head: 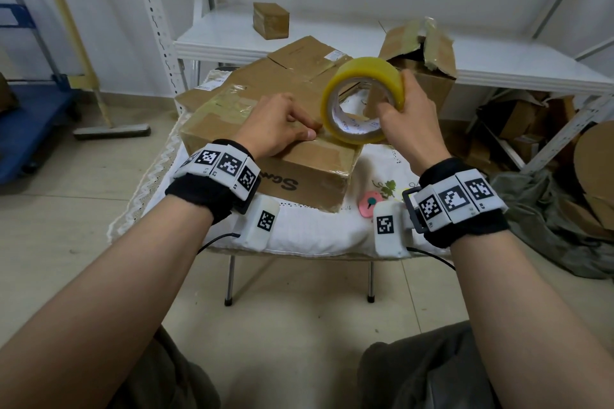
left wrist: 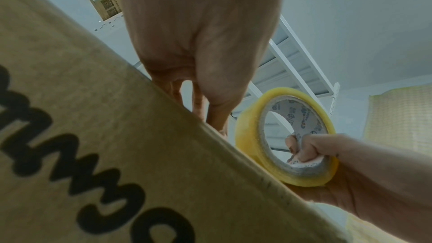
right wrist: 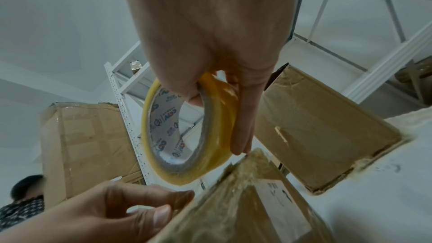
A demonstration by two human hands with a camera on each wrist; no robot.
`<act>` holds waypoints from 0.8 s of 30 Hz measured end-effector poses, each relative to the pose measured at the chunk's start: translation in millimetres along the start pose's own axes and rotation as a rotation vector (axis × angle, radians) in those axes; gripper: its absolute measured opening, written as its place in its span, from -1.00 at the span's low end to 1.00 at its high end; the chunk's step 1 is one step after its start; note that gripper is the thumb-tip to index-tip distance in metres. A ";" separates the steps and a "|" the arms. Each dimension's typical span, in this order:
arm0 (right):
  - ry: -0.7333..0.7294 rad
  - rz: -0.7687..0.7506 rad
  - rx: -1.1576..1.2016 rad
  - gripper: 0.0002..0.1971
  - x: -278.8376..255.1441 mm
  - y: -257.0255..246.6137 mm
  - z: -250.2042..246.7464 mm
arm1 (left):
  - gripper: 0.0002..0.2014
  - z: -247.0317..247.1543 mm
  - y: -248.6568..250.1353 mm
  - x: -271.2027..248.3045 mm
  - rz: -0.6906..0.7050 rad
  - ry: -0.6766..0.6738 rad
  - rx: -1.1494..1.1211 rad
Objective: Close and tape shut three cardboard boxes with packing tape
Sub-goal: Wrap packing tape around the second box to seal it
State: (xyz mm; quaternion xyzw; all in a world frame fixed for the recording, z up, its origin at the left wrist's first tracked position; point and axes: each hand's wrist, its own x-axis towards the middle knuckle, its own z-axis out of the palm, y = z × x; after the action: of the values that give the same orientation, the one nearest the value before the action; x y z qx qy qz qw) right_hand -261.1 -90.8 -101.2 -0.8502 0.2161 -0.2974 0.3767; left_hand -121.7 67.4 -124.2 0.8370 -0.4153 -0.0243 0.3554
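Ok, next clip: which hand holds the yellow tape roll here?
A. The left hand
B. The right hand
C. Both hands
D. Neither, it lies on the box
B: the right hand has its grip through the core of the tape roll, while the left hand rests on the box.

The nearest box (head: 265, 156) is matt brown cardboard, with glossy, wrinkled clear tape across its top. The tape roll (head: 363, 100) is shiny translucent yellow plastic around a printed paper core. Beneath the box, the surface (head: 315, 232) wears white cloth with a lace edge. Behind the box, the shelf (head: 332, 43) looks like white painted metal.
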 end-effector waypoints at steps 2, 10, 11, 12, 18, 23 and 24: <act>-0.003 0.005 -0.005 -0.68 0.8 -0.2 -0.6 | -0.81 0.1 -0.4 0.0 0.003 0.002 0.003; 0.010 0.046 -0.020 -0.66 -1.9 9.9 -19.1 | -0.79 0.6 2.5 1.4 -0.013 0.002 0.037; 0.005 0.046 -0.023 -0.68 -2.2 11.1 -19.4 | -0.79 0.2 4.3 1.2 -0.018 0.002 0.061; 0.000 0.046 -0.025 -0.70 -2.4 12.4 -20.2 | -0.79 0.4 6.9 1.3 -0.019 0.006 0.086; -0.045 0.054 -0.003 -0.84 -0.7 21.4 -24.1 | -0.68 5.2 23.0 2.9 0.036 -0.021 0.148; -0.100 0.140 0.121 -0.77 3.3 31.5 -24.1 | -0.70 7.9 26.2 4.3 0.077 -0.073 0.157; -0.113 0.168 0.176 -0.75 3.4 32.4 -23.6 | -0.68 8.0 25.2 4.9 0.069 -0.073 0.150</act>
State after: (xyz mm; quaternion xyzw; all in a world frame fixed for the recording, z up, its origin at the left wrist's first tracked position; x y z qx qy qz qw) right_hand -279.1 -125.1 -112.2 -0.8082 0.2383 -0.2342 0.4849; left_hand -138.2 49.2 -113.4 0.8451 -0.4571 -0.0116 0.2769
